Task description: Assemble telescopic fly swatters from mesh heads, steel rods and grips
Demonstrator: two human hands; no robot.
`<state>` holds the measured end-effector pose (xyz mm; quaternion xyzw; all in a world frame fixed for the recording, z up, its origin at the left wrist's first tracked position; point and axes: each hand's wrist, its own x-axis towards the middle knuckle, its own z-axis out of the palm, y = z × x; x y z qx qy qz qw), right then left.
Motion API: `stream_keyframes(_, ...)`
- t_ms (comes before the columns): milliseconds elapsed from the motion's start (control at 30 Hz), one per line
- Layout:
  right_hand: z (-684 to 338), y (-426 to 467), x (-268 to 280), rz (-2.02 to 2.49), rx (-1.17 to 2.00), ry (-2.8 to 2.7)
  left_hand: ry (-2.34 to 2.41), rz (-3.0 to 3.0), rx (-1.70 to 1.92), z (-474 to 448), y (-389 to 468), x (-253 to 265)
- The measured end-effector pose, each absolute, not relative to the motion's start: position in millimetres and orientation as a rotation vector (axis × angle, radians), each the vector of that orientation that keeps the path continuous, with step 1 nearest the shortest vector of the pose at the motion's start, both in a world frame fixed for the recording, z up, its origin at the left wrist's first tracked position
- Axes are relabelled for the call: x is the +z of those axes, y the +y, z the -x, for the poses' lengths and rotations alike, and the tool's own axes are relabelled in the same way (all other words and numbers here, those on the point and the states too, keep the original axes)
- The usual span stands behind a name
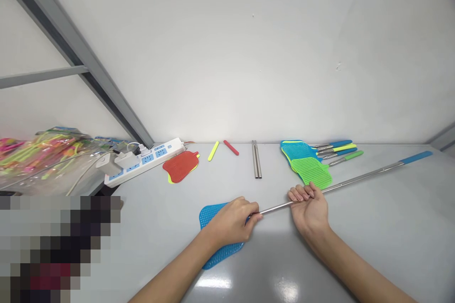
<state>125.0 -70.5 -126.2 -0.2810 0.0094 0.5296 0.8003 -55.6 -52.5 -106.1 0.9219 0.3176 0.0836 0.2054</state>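
1. My left hand [234, 220] pinches the metal rod [362, 178] at the blue mesh head [222, 256]; that grip hides the joint, so I can't tell how they meet.
2. My right hand [311, 206], palm up, curls around the rod.
3. The rod slants over the grey table [149, 227], its blue handle [417, 156] at far right.

Pretty bright, even light — seemingly from above, going by the two glare patches [214, 283] on the glossy tabletop [263, 258]. The plastic bags [59, 154] look soft, the top-right corner darkens (and there's a chunky pixelated block [53, 251] lower left).
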Motion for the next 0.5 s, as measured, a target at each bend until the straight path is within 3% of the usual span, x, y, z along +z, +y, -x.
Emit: stream_keyframes(500, -109.7, -74.4, -123.0, 0.675, 1.183, -0.086, 0.909, -2.549, 0.252, 56.2, -52.6, -102.0)
